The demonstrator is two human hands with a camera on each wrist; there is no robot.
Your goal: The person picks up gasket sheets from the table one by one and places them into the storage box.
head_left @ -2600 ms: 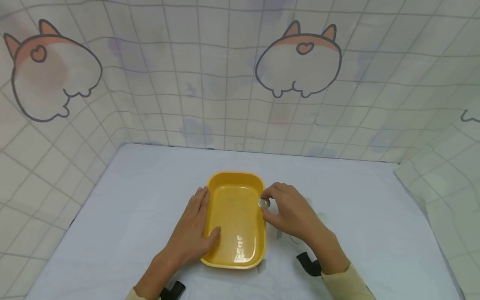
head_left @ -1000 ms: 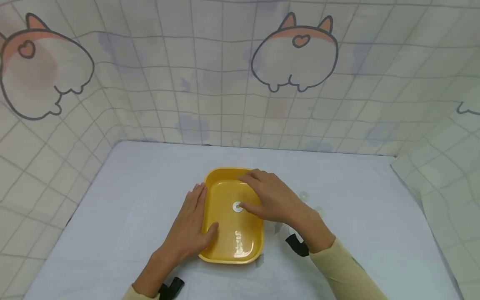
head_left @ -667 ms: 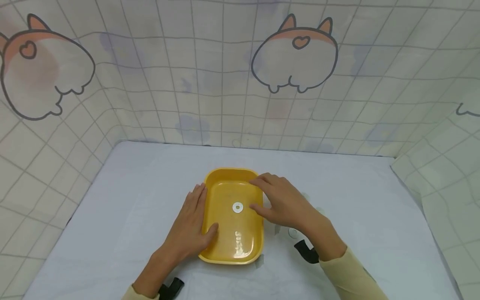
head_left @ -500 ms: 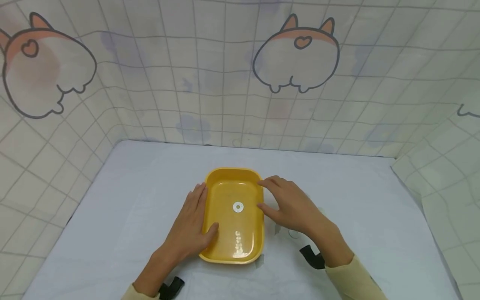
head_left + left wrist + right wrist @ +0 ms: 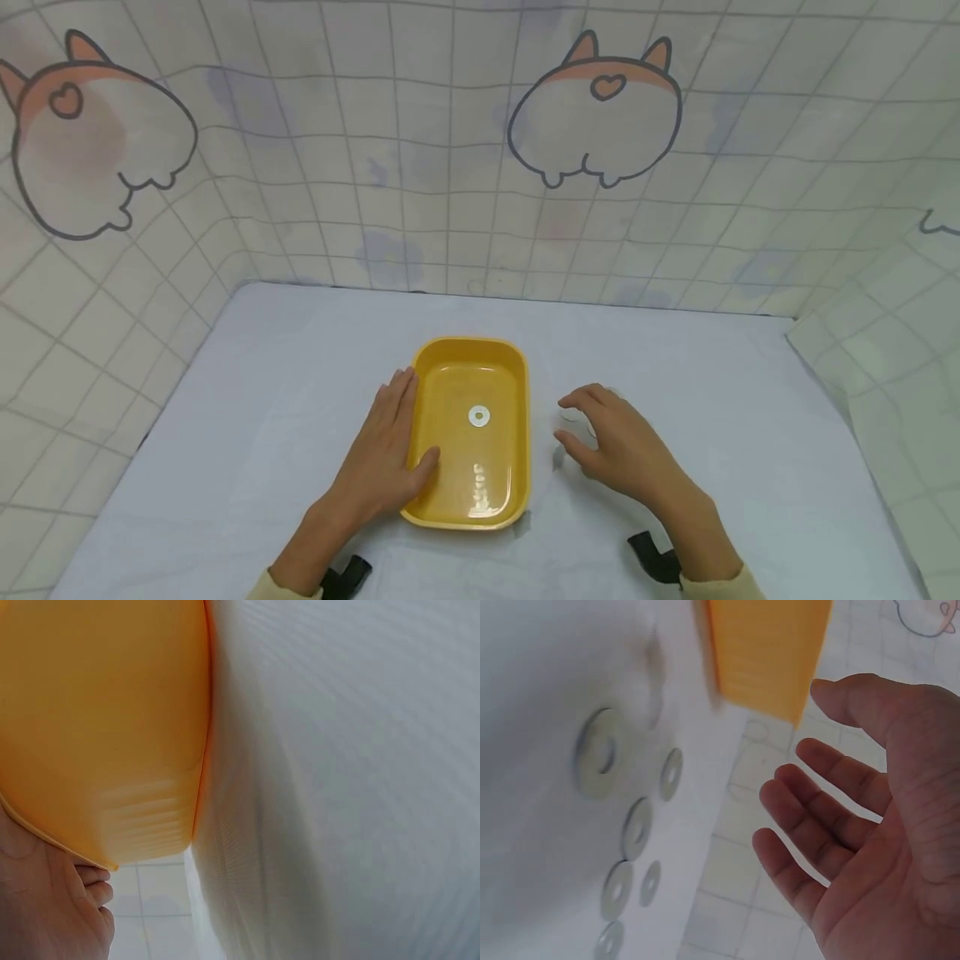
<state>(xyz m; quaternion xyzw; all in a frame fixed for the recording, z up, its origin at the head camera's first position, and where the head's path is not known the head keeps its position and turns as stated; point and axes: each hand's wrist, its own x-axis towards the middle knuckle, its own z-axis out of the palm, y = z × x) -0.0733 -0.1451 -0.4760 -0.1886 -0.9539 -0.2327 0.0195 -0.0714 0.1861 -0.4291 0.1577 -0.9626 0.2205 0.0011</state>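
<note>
A yellow plastic tray (image 5: 465,471) lies on the white-covered table, with one flat metal washer (image 5: 472,416) on its floor. My left hand (image 5: 378,454) rests along the tray's left rim, fingers straight and thumb over the edge; the left wrist view shows the tray's outer wall (image 5: 112,697) beside it. To the right of the tray, my right hand (image 5: 626,446) hovers with fingers relaxed and apart, holding nothing. Several washers (image 5: 609,896) of different sizes lie on the cloth beneath it, including a larger one (image 5: 590,769). From above, the hand hides most of them.
Small grey patches (image 5: 558,457) show on the cloth by the tray's right side. A black curved piece (image 5: 656,560) sits at the right wrist, and another black piece (image 5: 348,575) at the left. Tile-patterned curtains (image 5: 465,167) enclose the table's back and sides.
My right hand brought a washer over the tray's rim, let it go on the tray floor, then moved back right and toward me over the other washers. The left hand stays on the rim.
</note>
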